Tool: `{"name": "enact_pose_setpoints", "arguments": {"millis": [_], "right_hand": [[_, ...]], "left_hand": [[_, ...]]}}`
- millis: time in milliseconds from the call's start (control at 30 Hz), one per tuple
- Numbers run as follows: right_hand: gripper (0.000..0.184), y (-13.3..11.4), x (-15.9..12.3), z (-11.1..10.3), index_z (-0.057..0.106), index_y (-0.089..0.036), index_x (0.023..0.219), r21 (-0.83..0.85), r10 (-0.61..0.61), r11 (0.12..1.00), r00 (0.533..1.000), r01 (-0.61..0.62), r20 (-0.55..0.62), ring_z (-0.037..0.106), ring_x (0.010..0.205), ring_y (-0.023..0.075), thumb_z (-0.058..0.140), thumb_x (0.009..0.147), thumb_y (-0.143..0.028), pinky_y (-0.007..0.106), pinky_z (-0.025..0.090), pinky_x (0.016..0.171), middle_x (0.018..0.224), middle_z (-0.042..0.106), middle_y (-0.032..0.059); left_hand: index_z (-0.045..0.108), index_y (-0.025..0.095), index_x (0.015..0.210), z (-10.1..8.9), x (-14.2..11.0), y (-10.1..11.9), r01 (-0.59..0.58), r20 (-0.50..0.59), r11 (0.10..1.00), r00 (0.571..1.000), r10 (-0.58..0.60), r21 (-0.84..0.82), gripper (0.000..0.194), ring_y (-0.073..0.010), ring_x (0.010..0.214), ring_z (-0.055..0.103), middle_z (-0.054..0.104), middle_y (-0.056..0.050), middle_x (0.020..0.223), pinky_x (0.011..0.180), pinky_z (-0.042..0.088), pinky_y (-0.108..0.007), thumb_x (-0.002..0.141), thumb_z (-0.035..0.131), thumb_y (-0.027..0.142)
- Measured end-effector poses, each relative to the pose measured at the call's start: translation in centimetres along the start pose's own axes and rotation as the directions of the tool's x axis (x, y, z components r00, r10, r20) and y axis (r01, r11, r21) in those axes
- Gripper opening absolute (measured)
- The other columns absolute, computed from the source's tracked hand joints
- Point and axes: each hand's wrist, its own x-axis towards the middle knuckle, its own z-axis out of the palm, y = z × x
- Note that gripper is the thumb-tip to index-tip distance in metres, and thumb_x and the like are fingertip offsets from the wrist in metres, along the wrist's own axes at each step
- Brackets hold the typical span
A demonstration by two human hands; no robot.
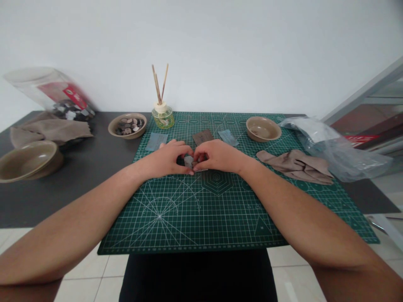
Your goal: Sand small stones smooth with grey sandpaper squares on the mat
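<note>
Forearms (91, 209): we stretched them over the green mat (214, 222).
Left hand (171, 158): we curved it, half-open; we couldn't tell its grip.
Right hand (218, 155): we curled it tighter; grip likewise unclear.
Small grey piece (188, 161): sat between our hands.

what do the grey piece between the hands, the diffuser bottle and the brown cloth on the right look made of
Grey piece: matte, perhaps stone or ceramic; too small and partly covered to be sure.
Diffuser bottle: glossy, probably glass, possibly clear plastic, since yellow-green shows through its wall.
Brown cloth: soft, matte fabric, judging by its loose folds; fibre unclear.
</note>
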Motion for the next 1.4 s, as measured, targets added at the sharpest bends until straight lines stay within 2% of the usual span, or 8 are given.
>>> {"name": "enact_pose_setpoints", "arguments": {"millis": [200,333,433,600,900,1133,1267,1400], "right_hand": [[0.013,0.13,-0.41,-0.45,0.080,-0.017,0.092,-0.018,0.002,1.000,1.000,-0.002,0.027,0.068,0.081,0.0153,0.090,0.086,-0.024,0.027,0.044,0.075,0.089,0.078,0.0010],[0.018,0.21,-0.38,-0.38,0.080,-0.017,0.099,-0.006,0.039,0.999,0.999,-0.039,0.006,0.071,0.084,0.0158,0.090,0.087,-0.025,0.026,0.045,0.075,0.092,0.080,0.0017],[0.023,0.28,-0.38,-0.35,0.080,-0.017,0.104,-0.001,0.012,1.000,1.000,-0.012,0.004,0.071,0.085,0.0160,0.090,0.085,-0.025,0.027,0.046,0.076,0.095,0.080,0.0017],[0.013,0.43,-0.37,-0.30,0.082,-0.018,0.099,-0.027,-0.054,0.998,0.998,0.054,-0.007,0.069,0.087,0.0164,0.085,0.086,-0.018,0.027,0.046,0.079,0.098,0.081,0.0026],[0.011,0.04,-0.11,0.00,0.083,-0.017,0.095,-0.012,-0.072,0.997,0.997,0.072,0.007,0.068,0.083,0.0157,0.086,0.086,-0.023,0.027,0.045,0.078,0.095,0.079,0.0021],[0.014,0.07,-0.50,-0.22,0.081,-0.018,0.092,0.023,-0.015,1.000,1.000,0.014,0.016,0.067,0.080,0.0151,0.085,0.079,-0.018,0.026,0.044,0.073,0.090,0.079,0.0000],[0.011,-0.01,-0.31,-0.03,0.081,-0.018,0.091,0.002,0.003,1.000,0.999,-0.003,-0.032,0.068,0.082,0.0158,0.086,0.083,-0.022,0.027,0.044,0.075,0.092,0.080,0.0015],[0.012,-0.25,-0.02,0.38,0.082,-0.018,0.091,0.006,-0.032,0.999,0.999,0.032,-0.041,0.069,0.085,0.0163,0.088,0.085,-0.026,0.027,0.043,0.078,0.094,0.081,0.0019]], "left_hand": [[0.075,0.027,0.120,-0.09,0.06,-0.03,0.024,0.017,1.000,1.000,-0.024,-0.004,0.046,-0.0356,0.117,0.055,0.066,-0.006,0.112,0.095,0.034,-0.042,0.086,0.083,0.058],[0.074,0.027,0.121,-0.05,0.08,0.01,0.028,0.011,1.000,1.000,-0.028,-0.002,0.048,-0.0365,0.119,0.055,0.066,-0.007,0.114,0.096,0.035,-0.044,0.086,0.083,0.058],[0.074,0.027,0.119,-0.04,0.06,0.09,0.046,0.017,0.999,0.999,-0.046,0.007,0.046,-0.0369,0.120,0.055,0.066,-0.007,0.113,0.096,0.036,-0.044,0.086,0.083,0.057],[0.074,0.027,0.120,-0.06,0.04,0.42,0.068,0.011,0.998,0.998,-0.068,0.007,0.047,-0.0364,0.118,0.056,0.066,-0.006,0.112,0.093,0.037,-0.043,0.084,0.085,0.055],[0.075,0.025,0.109,0.08,0.11,0.15,0.063,0.001,0.998,0.998,-0.063,0.020,0.043,-0.0355,0.117,0.055,0.066,-0.006,0.110,0.089,0.033,-0.041,0.083,0.087,0.057],[0.076,0.026,0.111,0.07,0.11,0.06,0.055,-0.004,0.998,0.998,-0.055,0.003,0.044,-0.0344,0.112,0.055,0.065,-0.006,0.105,0.088,0.032,-0.040,0.083,0.086,0.058],[0.076,0.027,0.110,0.14,0.09,-0.08,0.047,-0.007,0.999,0.999,-0.047,-0.014,0.044,-0.0346,0.113,0.056,0.066,-0.006,0.106,0.089,0.033,-0.040,0.083,0.086,0.059],[0.075,0.026,0.107,0.24,0.10,-0.30,0.046,-0.018,0.999,0.999,-0.046,-0.017,0.045,-0.0341,0.111,0.056,0.065,-0.006,0.104,0.088,0.033,-0.039,0.082,0.086,0.062]]}}
